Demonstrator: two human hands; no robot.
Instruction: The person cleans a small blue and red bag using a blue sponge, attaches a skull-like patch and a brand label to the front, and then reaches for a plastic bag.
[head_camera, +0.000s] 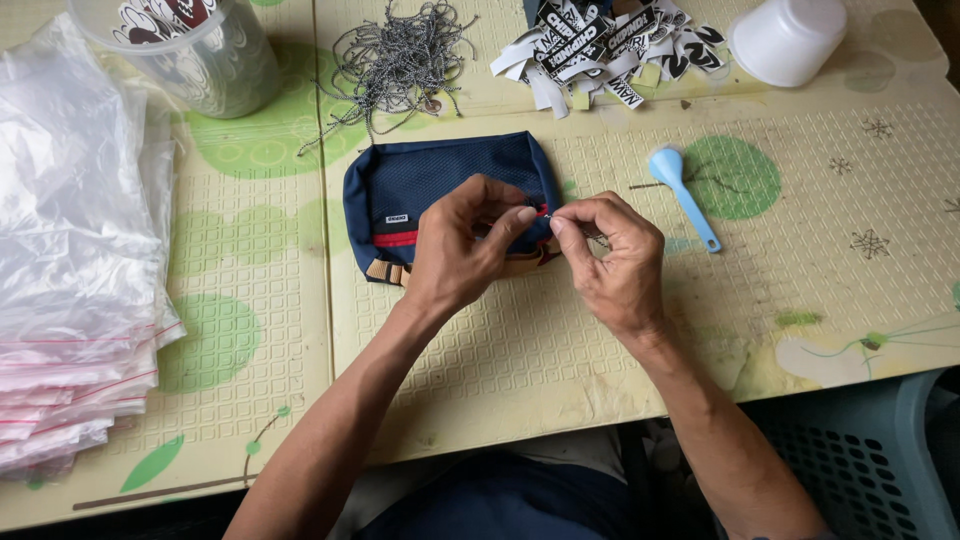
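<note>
Navy pouch (430, 185) mid-table; left hand (462, 240) pinches its zipper end, right hand (612, 255) pinched shut on something tiny beside it, can't tell what; fitting step; next needs steady alignment.

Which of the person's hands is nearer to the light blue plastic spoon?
Right. The right hand lies just left of the blue spoon, apart from it; the left hand is farther left, resting over the navy pouch.
</note>
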